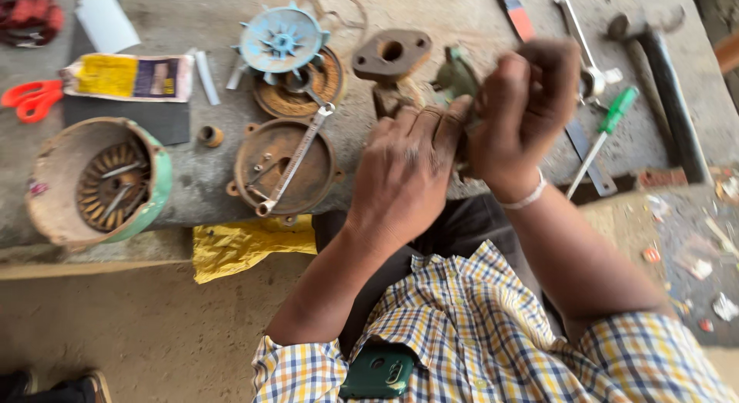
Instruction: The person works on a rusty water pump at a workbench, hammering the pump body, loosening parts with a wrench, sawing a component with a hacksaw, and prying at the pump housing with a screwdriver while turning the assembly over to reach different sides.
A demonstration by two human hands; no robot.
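Left hand: my left hand (404, 176) is palm down, fingers curled and clamped on the green metal part (456, 78).
Right hand: my right hand (519, 110) is a closed fist gripping the same part at 12 o'clock from my chest.
Green part: off the bench (192, 183), between both hands, mostly hidden.
Counts: one blue fan (281, 40), one green screwdriver (600, 137), one red scissors (31, 99), two round rusty covers (285, 160).
Container: motor housing (96, 180) at 9 o'clock, copper windings inside.

Checked sleeves in yellow, blue and white are rolled above both elbows; 1 white band (530, 197) is worn just below the right hand (523, 110).
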